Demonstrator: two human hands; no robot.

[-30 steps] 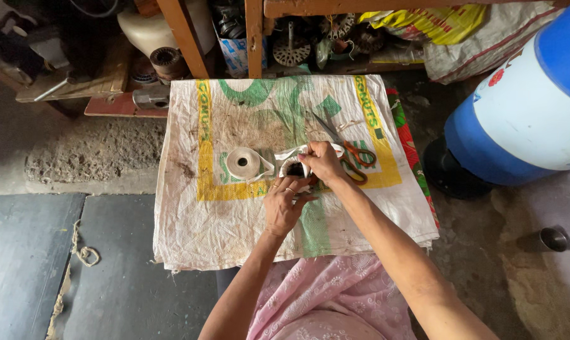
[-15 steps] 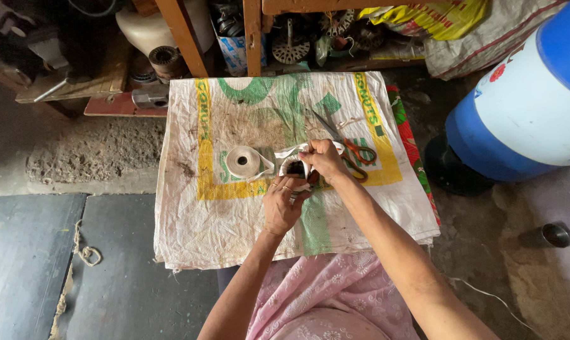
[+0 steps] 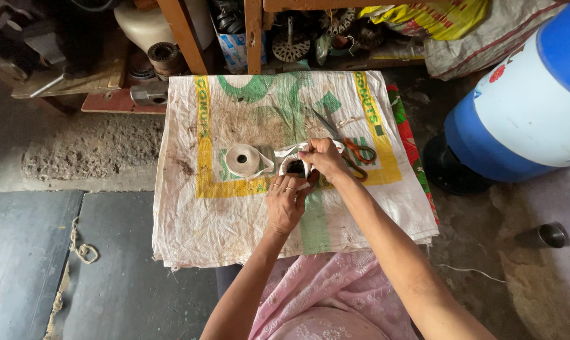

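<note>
Both my hands meet over a stained white sack (image 3: 209,214) with green and yellow print, spread as a work surface. My left hand (image 3: 285,203) grips the near side of a small round dark part (image 3: 293,166) that is partly wrapped in white tape. My right hand (image 3: 323,157) is closed on the far side of the same part, pinching the white tape strip against it. A roll of white tape (image 3: 242,160) lies flat on the sack just left of the part, its loose end running toward my hands. Orange-handled scissors (image 3: 354,150) lie right behind my right hand.
A large blue and white barrel (image 3: 524,107) stands at the right. A wooden rack (image 3: 247,25) with metal parts and bags fills the back. A steel cup (image 3: 552,234) lies on the ground at the right. A knotted cord (image 3: 77,249) lies on the grey floor at left.
Both hands stay on the small part. My right hand's fingers have shifted slightly along the tape. The tape roll and scissors have not moved.
</note>
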